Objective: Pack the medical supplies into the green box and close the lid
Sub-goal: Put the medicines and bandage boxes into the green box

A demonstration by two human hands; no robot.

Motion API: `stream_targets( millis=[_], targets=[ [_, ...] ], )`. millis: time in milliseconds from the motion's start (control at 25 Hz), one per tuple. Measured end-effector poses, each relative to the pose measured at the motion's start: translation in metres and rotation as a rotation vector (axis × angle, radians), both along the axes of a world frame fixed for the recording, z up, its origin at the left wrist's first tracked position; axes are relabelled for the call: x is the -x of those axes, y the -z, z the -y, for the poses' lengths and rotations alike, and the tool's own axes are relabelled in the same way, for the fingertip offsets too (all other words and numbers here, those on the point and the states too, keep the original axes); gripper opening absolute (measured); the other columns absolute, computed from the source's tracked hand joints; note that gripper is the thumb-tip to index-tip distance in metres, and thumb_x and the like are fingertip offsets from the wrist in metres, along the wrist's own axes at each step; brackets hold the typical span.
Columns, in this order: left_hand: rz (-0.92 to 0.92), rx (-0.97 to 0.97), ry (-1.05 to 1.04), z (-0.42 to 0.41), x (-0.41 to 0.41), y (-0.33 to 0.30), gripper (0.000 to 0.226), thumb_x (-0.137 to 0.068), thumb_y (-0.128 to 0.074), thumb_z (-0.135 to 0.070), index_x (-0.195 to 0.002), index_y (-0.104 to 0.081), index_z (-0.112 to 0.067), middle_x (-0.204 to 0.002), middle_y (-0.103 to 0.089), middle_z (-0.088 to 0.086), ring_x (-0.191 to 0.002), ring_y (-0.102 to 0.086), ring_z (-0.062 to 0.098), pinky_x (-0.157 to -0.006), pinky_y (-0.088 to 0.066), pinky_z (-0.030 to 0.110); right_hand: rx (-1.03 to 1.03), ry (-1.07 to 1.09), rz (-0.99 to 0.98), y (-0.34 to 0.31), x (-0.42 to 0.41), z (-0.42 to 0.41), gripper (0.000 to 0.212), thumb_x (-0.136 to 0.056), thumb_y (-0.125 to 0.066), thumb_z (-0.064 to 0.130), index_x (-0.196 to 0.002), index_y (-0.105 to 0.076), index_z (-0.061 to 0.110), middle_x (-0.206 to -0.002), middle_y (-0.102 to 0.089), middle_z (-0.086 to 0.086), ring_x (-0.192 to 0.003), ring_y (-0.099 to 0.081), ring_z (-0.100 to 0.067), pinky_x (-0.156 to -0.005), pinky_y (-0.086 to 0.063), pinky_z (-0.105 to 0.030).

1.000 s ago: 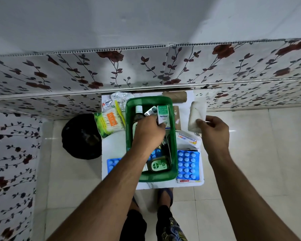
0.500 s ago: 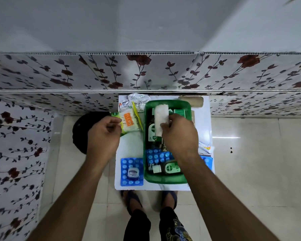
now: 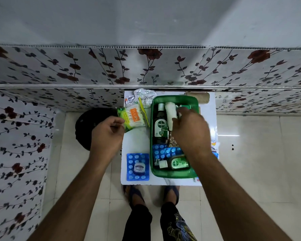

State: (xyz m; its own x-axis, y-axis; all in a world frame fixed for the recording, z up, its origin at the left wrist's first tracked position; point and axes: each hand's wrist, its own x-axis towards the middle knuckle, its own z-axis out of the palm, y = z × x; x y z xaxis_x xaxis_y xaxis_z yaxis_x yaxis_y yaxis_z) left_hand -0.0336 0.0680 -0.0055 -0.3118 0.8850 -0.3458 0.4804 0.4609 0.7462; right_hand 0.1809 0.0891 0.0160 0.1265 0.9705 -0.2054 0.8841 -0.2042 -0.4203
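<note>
The person's right hand (image 3: 189, 131) is down inside the green box (image 3: 174, 174), fingers curled against a white gauze roll (image 3: 169, 115) lying lengthwise next to a tall Dettol bottle (image 3: 161, 124); whether the fingers are gripping the roll or only touching it is hard to tell. The roll looks soft and light, likely to squash, so a loose hold around its middle should do. The left hand (image 3: 108, 134) pinches the near corner of a green packet of cotton buds (image 3: 133, 117), which lies on the white table (image 3: 137, 141) just left of the box. That packet looks thin, crinkly and light; a corner pinch may let it sag, so a hold across its width seems safer. Inside the box, nearer the person, lie blue blister strips (image 3: 165, 151) and a small Dettol bottle (image 3: 175, 163) on its side. On the table, a blue blister sheet (image 3: 137, 166) carries a small round tub (image 3: 139, 166). No lid can be made out.
</note>
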Motion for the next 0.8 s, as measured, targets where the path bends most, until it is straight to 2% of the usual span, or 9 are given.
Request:
stream_targets(
  millis=[80,160,240,320,440,560,600,720,800],
  targets=[
    [-0.011,0.049,0.111,0.013,0.004,0.0,0.018,-0.082,-0.067,-0.007,-0.088,-0.068,-0.024,-0.081,-0.068,-0.005,-0.07,-0.064,0.006,-0.066,-0.048,0.012,-0.128,0.23,-0.134,-0.016,-0.022,0.008,0.022,-0.088,-0.058,0.024,-0.107,-0.068,0.021,-0.093,-0.073,0.0,-0.079,-0.067,-0.025,-0.069,-0.052,-0.032],
    [0.003,0.163,0.324,0.035,0.006,0.004,0.026,-0.076,-0.076,-0.012,-0.092,-0.066,-0.03,-0.086,-0.063,-0.005,-0.072,-0.061,0.009,-0.07,-0.052,0.023,-0.155,0.447,-0.208,-0.017,-0.051,0.017,0.018,-0.087,-0.059,0.022,-0.102,-0.069,0.021,-0.085,-0.069,0.005,-0.076,-0.065,-0.022,-0.065,-0.041,-0.027],
    [-0.096,0.261,0.576,0.056,0.003,0.013,0.038,-0.071,-0.079,-0.022,-0.102,-0.063,-0.035,-0.098,-0.057,-0.007,-0.087,-0.059,0.011,-0.077,-0.051,0.032,-0.053,0.527,-0.212,0.003,-0.077,0.02,0.023,-0.087,-0.059,0.019,-0.108,-0.069,0.022,-0.092,-0.068,0.002,-0.08,-0.063,-0.023,-0.069,-0.036,-0.026],
    [-0.215,0.288,0.712,0.07,-0.003,0.022,0.05,-0.068,-0.079,-0.032,-0.114,-0.061,-0.034,-0.106,-0.053,-0.008,-0.101,-0.054,0.012,-0.083,-0.05,0.035,0.086,0.494,-0.238,0.027,-0.093,0.014,0.034,-0.087,-0.064,0.02,-0.121,-0.065,0.022,-0.104,-0.069,-0.003,-0.083,-0.063,-0.023,-0.074,-0.038,-0.025],
    [-0.287,0.275,0.749,0.078,-0.008,0.034,0.056,-0.067,-0.078,-0.031,-0.12,-0.06,-0.03,-0.109,-0.05,-0.007,-0.107,-0.053,0.016,-0.084,-0.05,0.037,0.207,0.242,-0.213,0.049,-0.096,0.0,0.054,-0.084,-0.07,0.027,-0.136,-0.054,0.028,-0.107,-0.062,-0.001,-0.084,-0.064,-0.021,-0.075,-0.04,-0.026],
    [-0.278,0.235,0.751,0.079,-0.009,0.04,0.052,-0.067,-0.077,-0.023,-0.117,-0.063,-0.029,-0.106,-0.051,-0.007,-0.104,-0.055,0.016,-0.082,-0.051,0.035,0.255,0.088,-0.171,0.055,-0.091,-0.013,0.047,-0.089,-0.061,0.024,-0.136,-0.053,0.024,-0.09,-0.067,-0.004,-0.086,-0.062,-0.024,-0.071,-0.038,-0.027],
    [-0.276,0.23,0.748,0.079,-0.01,0.039,0.05,-0.068,-0.076,-0.022,-0.116,-0.063,-0.029,-0.106,-0.052,-0.008,-0.103,-0.056,0.016,-0.081,-0.051,0.034,0.271,0.094,-0.169,0.057,-0.091,-0.016,0.044,-0.09,-0.058,0.023,-0.134,-0.055,0.022,-0.087,-0.07,-0.006,-0.089,-0.063,-0.027,-0.071,-0.039,-0.028],
    [-0.275,0.179,0.704,0.074,-0.008,0.024,0.044,-0.067,-0.075,-0.024,-0.11,-0.065,-0.029,-0.102,-0.056,-0.008,-0.096,-0.06,0.017,-0.076,-0.051,0.033,0.281,0.195,-0.179,0.061,-0.092,-0.022,0.038,-0.087,-0.059,0.027,-0.123,-0.063,0.018,-0.098,-0.076,-0.009,-0.101,-0.067,-0.03,-0.078,-0.046,-0.03],
    [-0.253,0.069,0.548,0.069,-0.004,0.0,0.041,-0.067,-0.079,-0.025,-0.106,-0.066,-0.028,-0.097,-0.058,-0.009,-0.083,-0.061,0.012,-0.071,-0.051,0.03,0.228,0.27,-0.206,0.054,-0.094,-0.019,0.033,-0.086,-0.058,0.032,-0.114,-0.068,0.017,-0.092,-0.077,-0.006,-0.096,-0.068,-0.026,-0.078,-0.048,-0.03]
  ],
)
